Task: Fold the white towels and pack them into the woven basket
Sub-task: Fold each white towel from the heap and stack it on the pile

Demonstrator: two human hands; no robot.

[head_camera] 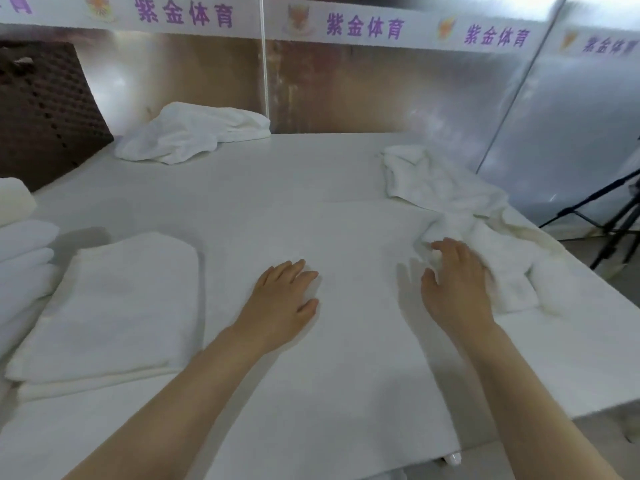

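Here, a white towel (346, 306) lies spread flat across the middle of the white table (277, 168), its near edge reaching the table's front edge. The left hand (282, 299) rests palm-down on this flat towel, fingers straight and close together, thumb held apart to the side; it grips nothing. The right hand (457, 282) lies palm-down at the towel's right edge, fingers loosely spread, its fingertips touching a crumpled towel (460, 209) that runs from the hand toward the table's far right side. Whether those fingers pinch any cloth cannot be told; they appear only to rest on it.

To the left of the flat towel, well apart from both hands, a folded towel (114, 306) sits on the table. Further left, at the frame edge, a stack of folded towels (20, 251) is partly visible. A second crumpled towel (190, 133) lies at the table's far side, near the dark woven basket (45, 112) standing at the far left corner. A black tripod (609, 220) stands off the table's right side.
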